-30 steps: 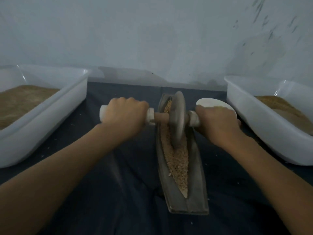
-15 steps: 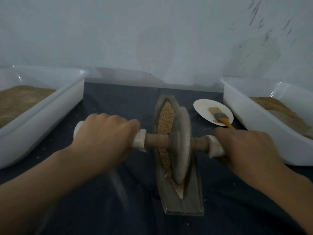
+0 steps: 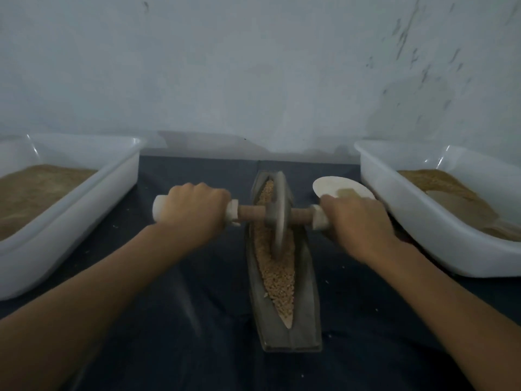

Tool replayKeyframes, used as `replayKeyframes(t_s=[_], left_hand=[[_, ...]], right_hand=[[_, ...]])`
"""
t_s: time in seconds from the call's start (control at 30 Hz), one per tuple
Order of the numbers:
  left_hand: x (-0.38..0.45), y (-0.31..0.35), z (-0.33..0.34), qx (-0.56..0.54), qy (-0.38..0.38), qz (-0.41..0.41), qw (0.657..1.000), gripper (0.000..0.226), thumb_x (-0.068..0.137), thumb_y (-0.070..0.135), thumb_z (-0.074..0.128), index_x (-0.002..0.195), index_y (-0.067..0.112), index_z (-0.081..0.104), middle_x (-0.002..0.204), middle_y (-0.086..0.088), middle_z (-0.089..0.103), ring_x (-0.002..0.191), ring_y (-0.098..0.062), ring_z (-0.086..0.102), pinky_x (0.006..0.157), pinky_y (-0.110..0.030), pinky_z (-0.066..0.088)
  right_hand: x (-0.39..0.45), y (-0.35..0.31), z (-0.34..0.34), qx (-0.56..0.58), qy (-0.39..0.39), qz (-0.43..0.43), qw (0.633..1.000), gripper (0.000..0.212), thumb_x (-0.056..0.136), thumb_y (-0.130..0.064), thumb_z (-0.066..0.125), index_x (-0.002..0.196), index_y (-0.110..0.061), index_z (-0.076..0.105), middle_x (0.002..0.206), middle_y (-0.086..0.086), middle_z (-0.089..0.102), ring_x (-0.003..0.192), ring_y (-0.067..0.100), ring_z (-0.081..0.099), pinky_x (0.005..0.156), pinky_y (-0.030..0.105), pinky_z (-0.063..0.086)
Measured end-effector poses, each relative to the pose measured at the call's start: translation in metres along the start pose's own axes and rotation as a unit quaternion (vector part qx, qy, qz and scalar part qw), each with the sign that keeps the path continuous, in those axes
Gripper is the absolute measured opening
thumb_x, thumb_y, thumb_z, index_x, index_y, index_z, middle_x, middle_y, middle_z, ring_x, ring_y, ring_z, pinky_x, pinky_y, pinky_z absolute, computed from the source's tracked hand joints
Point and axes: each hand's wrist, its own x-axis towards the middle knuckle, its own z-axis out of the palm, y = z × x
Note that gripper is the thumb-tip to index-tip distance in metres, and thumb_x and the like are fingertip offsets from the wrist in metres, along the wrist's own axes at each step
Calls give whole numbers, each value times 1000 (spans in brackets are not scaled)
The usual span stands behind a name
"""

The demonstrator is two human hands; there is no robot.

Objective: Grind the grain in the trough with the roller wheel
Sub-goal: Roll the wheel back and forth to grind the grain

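A narrow boat-shaped metal trough (image 3: pixel 308 311) lies lengthwise on the dark cloth, filled with pale tan grain (image 3: pixel 277 275). The grey roller wheel (image 3: pixel 279 213) stands upright in the far half of the trough, on a wooden axle with white end grips. My left hand (image 3: pixel 194 211) grips the left handle. My right hand (image 3: pixel 356 221) grips the right handle and hides most of it.
A white tub (image 3: pixel 93 193) of brown grain stands at the left and another white tub (image 3: pixel 400 210) at the right. A small white dish (image 3: pixel 332 186) with a brush sits behind my right hand. A pale wall rises close behind the table.
The wheel rolled toward me to the trough's near end, then back away to the far half. Both hands travelled with the handles.
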Motion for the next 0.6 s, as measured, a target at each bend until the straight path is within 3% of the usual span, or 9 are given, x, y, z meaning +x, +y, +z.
replayKeyframes(t_s=[0.07, 0.13, 0.23, 0.3, 0.37, 0.47, 0.6], left_hand=[[-29, 1, -10, 30, 56, 53, 997, 40, 77, 46, 66, 68, 30, 30, 58, 10, 35, 53, -19, 37, 50, -29, 23], [-54, 0, -25, 41, 116, 118, 985, 52, 62, 42, 78, 63, 29, 28, 51, 12, 25, 43, -16, 24, 48, -22, 8], [-61, 0, -28, 38, 111, 109, 987, 62, 55, 41, 82, 61, 30, 21, 50, 13, 20, 42, -14, 19, 49, -20, 5], [-48, 2, -11, 45, 80, 70, 993, 52, 71, 46, 71, 62, 30, 23, 52, 11, 24, 48, -15, 26, 48, -26, 15], [-24, 2, 5, 4, 53, 16, 998, 37, 80, 47, 61, 67, 30, 31, 59, 10, 35, 56, -18, 36, 55, -31, 27], [11, 1, 19, -43, 27, -20, 998, 27, 81, 41, 61, 72, 30, 37, 77, 2, 58, 67, -26, 51, 61, -33, 33], [33, 0, 21, -49, -5, -35, 998, 21, 82, 37, 62, 77, 28, 44, 89, -3, 64, 79, -28, 59, 65, -34, 37]], right_hand=[[-35, -2, -19, 38, 29, -21, 999, 47, 51, -29, 86, 69, -25, 43, 50, -5, 45, 40, 19, 47, 39, 25, 28], [-60, -2, -37, 69, 27, -40, 996, 58, 45, -27, 87, 66, -28, 33, 47, -11, 28, 33, 13, 33, 34, 21, 24], [-67, -1, -45, 79, 8, -51, 996, 67, 41, -23, 89, 67, -28, 28, 51, -14, 23, 33, 11, 28, 32, 22, 27], [-54, -1, -35, 69, 19, -48, 996, 56, 45, -21, 87, 65, -24, 35, 49, -13, 24, 33, 19, 35, 35, 23, 29], [-27, 0, -16, 27, 25, -28, 999, 41, 57, -26, 83, 69, -20, 44, 50, -3, 42, 42, 27, 49, 41, 27, 32], [23, 2, 5, 1, -11, -2, 1000, 27, 81, -34, 65, 80, -22, 40, 74, 4, 61, 66, 30, 59, 55, 32, 43], [47, -1, 4, -1, -24, 1, 1000, 23, 83, -33, 64, 88, -20, 47, 85, 8, 65, 74, 33, 61, 55, 33, 34]])
